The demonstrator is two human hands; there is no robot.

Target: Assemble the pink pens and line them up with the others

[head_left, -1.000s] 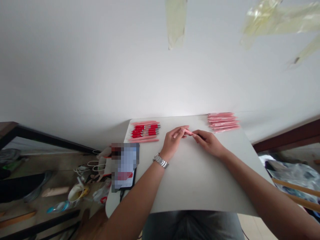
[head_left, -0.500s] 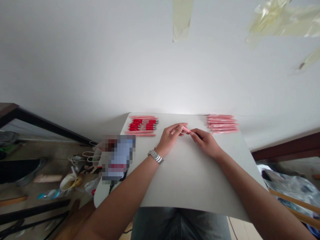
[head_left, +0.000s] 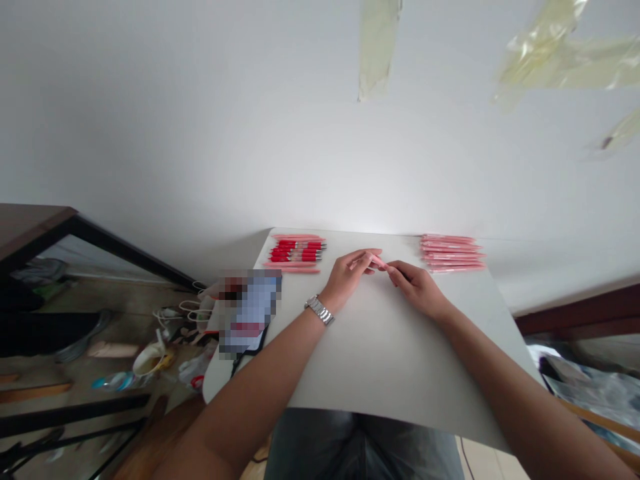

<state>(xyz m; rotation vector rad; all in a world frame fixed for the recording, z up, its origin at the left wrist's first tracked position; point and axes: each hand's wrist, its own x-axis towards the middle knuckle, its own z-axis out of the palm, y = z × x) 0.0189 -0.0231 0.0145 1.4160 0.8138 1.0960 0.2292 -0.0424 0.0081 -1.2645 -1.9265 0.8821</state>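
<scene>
Head view: work looks partway along, the glossy, slim, pink plastic-looking pens [head_left: 453, 254] at two o'clock on the white, round-cornered table [head_left: 385, 360] apparently done, the red-barrelled, silver-tipped pens [head_left: 300, 255] and slender pink sticks [head_left: 290, 265] at ten apparently left. Near twelve, the left hand [head_left: 345, 277] and right hand [head_left: 417, 288] pinch one thin, pink, plastic-looking piece [head_left: 379, 261], slanting toward four o'clock, its ends partly finger-hidden.

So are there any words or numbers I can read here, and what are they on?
None can be read.
Red pens: any print is too small.
Held pink pen: too small to tell.
Pile of pink pens: too small to tell.
Phone screen: blocked out by pixels.
</scene>
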